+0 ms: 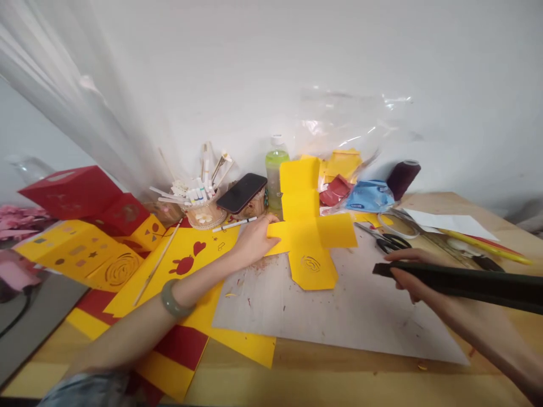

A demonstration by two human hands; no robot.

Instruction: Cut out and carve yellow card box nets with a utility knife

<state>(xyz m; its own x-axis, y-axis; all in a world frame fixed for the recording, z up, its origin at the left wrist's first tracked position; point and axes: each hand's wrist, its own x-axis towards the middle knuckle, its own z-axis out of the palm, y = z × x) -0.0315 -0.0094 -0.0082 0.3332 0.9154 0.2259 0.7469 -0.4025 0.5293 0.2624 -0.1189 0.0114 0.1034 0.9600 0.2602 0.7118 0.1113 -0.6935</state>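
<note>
I pinch the left flap of a yellow card cut-out (303,232) between the thumb and fingers of my left hand (254,238). The cut-out is in the middle of the scene, over the pale work sheet (360,316); its near panel has clipped corners and a curling cut pattern, and its far panels overlap the view of a green-tinted bottle (274,164). My right hand (413,278) is closed around a long dark bar (462,286), well to the right of the card and not touching it; the bar's left end juts past my thumb.

Small red and yellow scraps dot the work sheet. Just beyond my right hand lie black-handled scissors (392,243), and farther right a yellow stick-like tool (487,247) lies near a white paper (456,222). On the far side, a blue packet (370,196) sits between a clear plastic bag (343,121) and a dark spool (404,176).

To the left of the bottle, a black phone (242,193) tilts on a container, beside a basket (206,216) full of white markers. A white pen (235,224) lies near my left fingers. Yellow sheets (167,297) spread under my left forearm, and at far left a red card box (70,195) rests above a patterned yellow one (78,249).
</note>
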